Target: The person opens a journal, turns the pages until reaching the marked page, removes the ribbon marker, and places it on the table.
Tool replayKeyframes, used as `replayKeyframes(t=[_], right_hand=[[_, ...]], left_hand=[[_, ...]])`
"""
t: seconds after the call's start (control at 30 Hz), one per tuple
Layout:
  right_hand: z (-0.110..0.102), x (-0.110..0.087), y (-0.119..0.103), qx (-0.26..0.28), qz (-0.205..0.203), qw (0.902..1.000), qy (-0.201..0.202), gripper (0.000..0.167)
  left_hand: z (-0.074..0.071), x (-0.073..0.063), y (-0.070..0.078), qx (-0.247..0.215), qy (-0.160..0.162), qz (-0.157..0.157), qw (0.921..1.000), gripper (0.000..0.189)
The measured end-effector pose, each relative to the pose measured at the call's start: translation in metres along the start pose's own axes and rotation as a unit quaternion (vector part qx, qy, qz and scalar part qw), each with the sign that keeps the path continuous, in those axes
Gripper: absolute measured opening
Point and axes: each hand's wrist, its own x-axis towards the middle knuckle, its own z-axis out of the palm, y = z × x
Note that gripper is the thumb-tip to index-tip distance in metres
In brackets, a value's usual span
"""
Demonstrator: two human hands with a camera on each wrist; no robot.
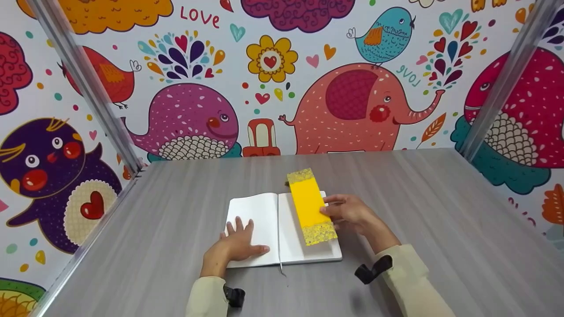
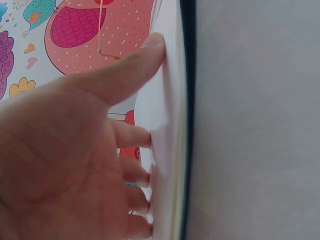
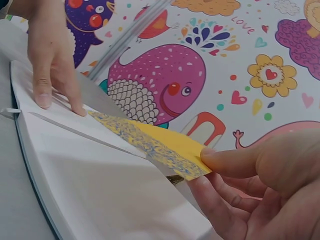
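Note:
An open notebook (image 1: 257,207) with blank white pages and a dark cover lies on the table. My left hand (image 1: 238,243) rests on its left page, fingers spread; the left wrist view shows the thumb and fingertips on the paper. Over the right page, my right hand (image 1: 352,211) pinches the right edge of a yellow bookmark (image 1: 307,200) between thumb and fingers. Patterned bands cross both ends of the bookmark, and it is tilted above the page. A small dark gold piece (image 3: 175,178) shows under it in the right wrist view.
The grey wood-grain table (image 1: 176,211) extends around the notebook. A thin ribbon (image 1: 282,269) sticks out from the notebook's near edge. Cartoon-printed panels (image 1: 198,119) stand behind and at the sides, with metal posts (image 1: 94,88) at the corners.

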Motion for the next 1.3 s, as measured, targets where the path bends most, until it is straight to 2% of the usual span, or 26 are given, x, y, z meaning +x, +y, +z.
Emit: replayKeyframes(t=[0.3, 0.77, 1.1, 1.3], right_hand=[[-0.03, -0.001, 0.005, 0.014, -0.015, 0.9998, 0.007, 0.053], [-0.06, -0.01, 0.01, -0.02, -0.042, 0.9983, 0.034, 0.064], [-0.082, -0.015, 0.017, -0.029, -0.055, 0.9975, 0.035, 0.067], [-0.099, -0.021, 0.027, -0.038, -0.053, 0.9968, 0.046, 0.073]], left_hand=[[0.0, -0.001, -0.001, -0.006, 0.005, 0.005, 1.0, 0.093], [0.0, -0.002, -0.002, -0.011, 0.003, 0.009, 0.9999, 0.093], [-0.001, -0.002, 0.001, 0.015, 0.005, 0.006, 0.9999, 0.092], [0.0, -0.003, 0.003, 0.01, 0.006, 0.005, 0.9999, 0.092]])
